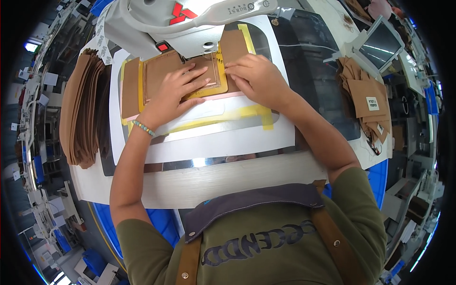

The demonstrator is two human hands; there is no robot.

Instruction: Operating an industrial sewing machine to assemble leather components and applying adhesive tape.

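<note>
A white sewing machine point(156, 28) stands over the work, its needle area coming down just beyond my left hand. Beneath it lies brown fabric point(130, 97) with a yellow frame point(221, 85) on top, and a brown rectangular piece with stitch-like lines shows inside the frame. My left hand point(178, 90) is spread flat on this piece, fingers stretched toward the needle area. At the frame's right edge my right hand point(263, 80) has its thumb and fingers drawn together in a pinch over the brown fabric. Whatever lies between those fingertips is hidden.
A thick stack of brown fabric pieces point(78, 109) stands to the left. On the right are more brown pieces point(365, 97) with white labels, below a tilted screen point(380, 45). A white sheet point(280, 130) with yellow tape lies under the work. Blue bins point(380, 175) sit below the table.
</note>
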